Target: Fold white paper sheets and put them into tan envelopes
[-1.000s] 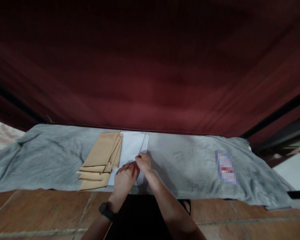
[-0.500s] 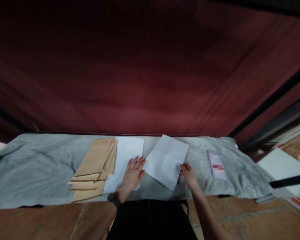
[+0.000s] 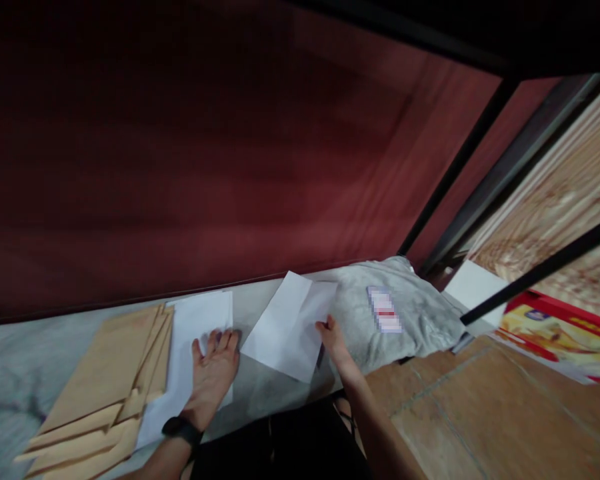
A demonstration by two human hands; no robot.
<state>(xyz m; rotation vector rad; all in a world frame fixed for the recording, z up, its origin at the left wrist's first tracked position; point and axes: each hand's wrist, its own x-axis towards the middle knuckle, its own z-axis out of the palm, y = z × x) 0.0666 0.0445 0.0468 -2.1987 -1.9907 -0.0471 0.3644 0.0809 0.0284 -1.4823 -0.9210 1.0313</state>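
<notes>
My left hand [image 3: 217, 367] lies flat with fingers spread on a stack of white paper [image 3: 187, 327]. A black watch is on that wrist. To the right, my right hand [image 3: 331, 337] pinches the right edge of a single white sheet [image 3: 285, 330], which shows a crease and is bent up on that side. The sheet's left part rests on the grey cloth. Overlapping the left side of the paper stack is a fanned pile of brown envelopes [image 3: 105, 373].
A grey cloth [image 3: 350, 373] covers the bench, and a blurred-out pinkish item [image 3: 385, 310] lies on it at the right. Behind stands a dark red panel [image 3: 230, 200] with black frame bars [image 3: 460, 167]. A red and yellow box [image 3: 555, 337] sits at the far right.
The view has swung to the right, so everything appears shifted left. My right hand has raised the sheet's right side, bending it along the crease. My left hand has moved back onto the paper stack.
</notes>
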